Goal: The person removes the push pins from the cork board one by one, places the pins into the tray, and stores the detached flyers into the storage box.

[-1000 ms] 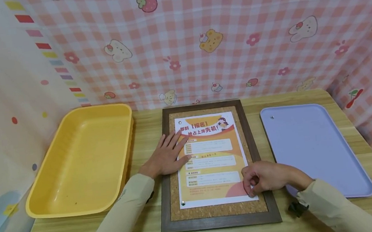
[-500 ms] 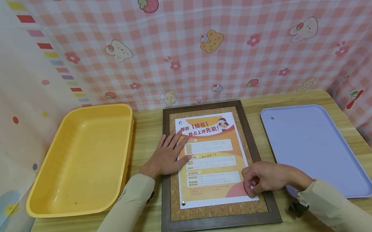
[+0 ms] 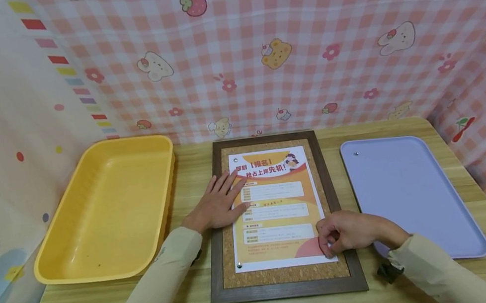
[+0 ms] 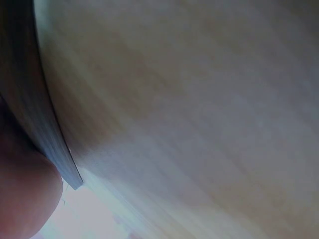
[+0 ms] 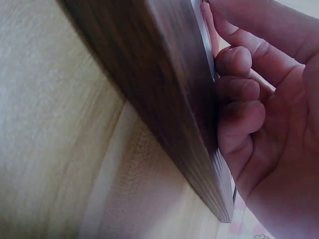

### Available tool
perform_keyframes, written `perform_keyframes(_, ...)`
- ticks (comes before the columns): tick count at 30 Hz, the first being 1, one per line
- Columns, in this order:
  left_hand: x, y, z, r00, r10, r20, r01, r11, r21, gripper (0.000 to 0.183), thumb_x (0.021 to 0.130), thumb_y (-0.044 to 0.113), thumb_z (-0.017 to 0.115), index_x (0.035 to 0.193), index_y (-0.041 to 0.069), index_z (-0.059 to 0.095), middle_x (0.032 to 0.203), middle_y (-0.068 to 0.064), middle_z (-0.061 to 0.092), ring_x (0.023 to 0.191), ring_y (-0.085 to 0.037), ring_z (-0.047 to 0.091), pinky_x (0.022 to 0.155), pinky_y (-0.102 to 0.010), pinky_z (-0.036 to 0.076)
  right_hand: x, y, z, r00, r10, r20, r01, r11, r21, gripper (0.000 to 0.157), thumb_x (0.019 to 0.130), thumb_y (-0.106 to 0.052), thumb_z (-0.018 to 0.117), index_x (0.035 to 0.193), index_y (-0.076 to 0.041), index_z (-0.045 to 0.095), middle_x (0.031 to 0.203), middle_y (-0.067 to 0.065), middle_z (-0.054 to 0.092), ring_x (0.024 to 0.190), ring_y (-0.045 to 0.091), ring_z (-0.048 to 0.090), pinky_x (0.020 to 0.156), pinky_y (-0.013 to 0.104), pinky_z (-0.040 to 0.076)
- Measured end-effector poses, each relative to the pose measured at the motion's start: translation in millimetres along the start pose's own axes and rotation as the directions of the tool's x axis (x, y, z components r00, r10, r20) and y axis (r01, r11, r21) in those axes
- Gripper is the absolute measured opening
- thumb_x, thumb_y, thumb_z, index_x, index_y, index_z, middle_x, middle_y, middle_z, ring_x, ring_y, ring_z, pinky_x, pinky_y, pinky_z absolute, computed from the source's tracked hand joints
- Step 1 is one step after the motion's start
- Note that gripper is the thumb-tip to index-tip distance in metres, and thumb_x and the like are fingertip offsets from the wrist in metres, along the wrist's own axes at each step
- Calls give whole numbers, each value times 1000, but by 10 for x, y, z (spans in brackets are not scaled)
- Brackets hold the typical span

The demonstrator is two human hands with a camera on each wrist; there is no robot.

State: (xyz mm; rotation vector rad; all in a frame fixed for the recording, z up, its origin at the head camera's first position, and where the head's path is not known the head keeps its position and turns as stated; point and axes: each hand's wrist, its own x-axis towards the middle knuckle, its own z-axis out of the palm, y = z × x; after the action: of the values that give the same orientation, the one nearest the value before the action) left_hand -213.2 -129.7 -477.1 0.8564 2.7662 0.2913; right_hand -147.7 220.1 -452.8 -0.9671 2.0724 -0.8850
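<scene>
We hold steady at the poster's near right corner; nothing has shifted over the last second.

The orange-and-white paper poster [image 3: 276, 207] lies on the dark-framed cork board [image 3: 288, 290] at table centre. Our right hand [image 3: 346, 232] stays curled, fingertips pinching at that corner, where a pin would sit unseen. Our left hand [image 3: 217, 204] keeps pressing flat, fingers straight, on the left edge. The yellow plastic bin [image 3: 110, 211] sits left, the lilac tray [image 3: 409, 192] right.

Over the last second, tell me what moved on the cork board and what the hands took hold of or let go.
Nothing visibly changed. The left hand stays flat on the poster's left edge, the right hand stays curled at its lower right corner on the cork board. Nothing was taken or released; the yellow tray and purple tray kept their places.
</scene>
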Motion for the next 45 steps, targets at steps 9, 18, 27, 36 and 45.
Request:
perform_keyframes(9,24,-47,52,999,19,-35,-19,1000,-8,70,103,50,39,161,16,18,167,-12,5,153,-34,4,121,-55,1,-5,-4,-18,998,-57,31,55,996,64,12,85,-5,73,81,-17,75,77,-8,59,65,-2,49,59,18,44)
perform_keyframes(18,4,5,-5,1000,19,-22,-19,1000,7,70,103,51,38,161,15,18,167,-12,5,153,-35,5,121,-56,3,-20,72,-13,995,-96,17,92,983,156,6,94,-12,67,90,-13,70,77,-3,63,64,-2,47,58,17,42)
perform_keyframes(27,-3,-6,4,1000,5,-6,-5,1000,8,70,104,53,35,161,18,15,167,-10,3,153,-33,3,121,-54,1,1,106,-17,993,-118,15,112,970,218,5,94,-8,66,91,-10,69,79,3,66,62,-2,46,56,15,40)
perform_keyframes(36,-6,1,-9,1000,6,-2,-6,1000,1,70,104,54,34,161,19,14,167,-10,3,154,-31,3,121,-54,1,10,123,-16,991,-131,-10,130,962,241,6,95,-9,65,90,-8,69,79,10,67,60,-2,45,54,15,39)
perform_keyframes(45,-3,-3,14,1000,6,-13,-6,1000,4,70,103,55,35,161,20,16,167,-9,3,153,-32,3,121,-54,1,5,144,-17,988,-141,-67,152,968,201,7,97,-9,63,92,-7,68,81,11,67,63,-3,47,55,17,42)
